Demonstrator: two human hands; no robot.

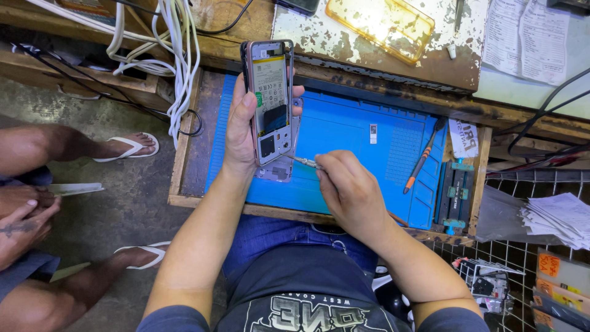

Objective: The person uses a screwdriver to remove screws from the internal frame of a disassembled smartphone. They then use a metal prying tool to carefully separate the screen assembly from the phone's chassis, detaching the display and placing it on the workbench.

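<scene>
Opened phone [268, 101], back cover off, held upright in upper-centre of frame by left hand [241, 132]: fingers wrapped round the frame, thumb on left edge, fingertips showing on right edge. Battery and board exposed, facing cam.

Right hand [350, 190] at centre, fingers pinched shut on thin metal tool [307, 163], prob tweezers or fine pick; tip touching lower right corner of phone, just beside the bottom board.

Risks, as judged: tip slipping off and scratching board or nicking a flex, since phone is held in air, not braced on mat. Metal tip near battery = puncture or short if angle drifts upward. Small screw or part dropping from tip, falling past mat edge into lap or to floor at left. Grip on phone one-handed, so hard prying could twist it loose.

Around: blue work mat [362, 141] under both hands, inside a worn wooden tray. Orange-handled screwdriver [421, 160] lying diagonal at right-centre of mat, near right hand's sweep. Blue clamp jig [453, 193] at right edge. Yellow clear case [381, 24] at top-centre on chipped bench. White cables [175, 55] hanging upper left, near phone top. Paper stack [556, 218] at right. Another person's hands [24, 218] and sandalled feet at left, well apart.
</scene>
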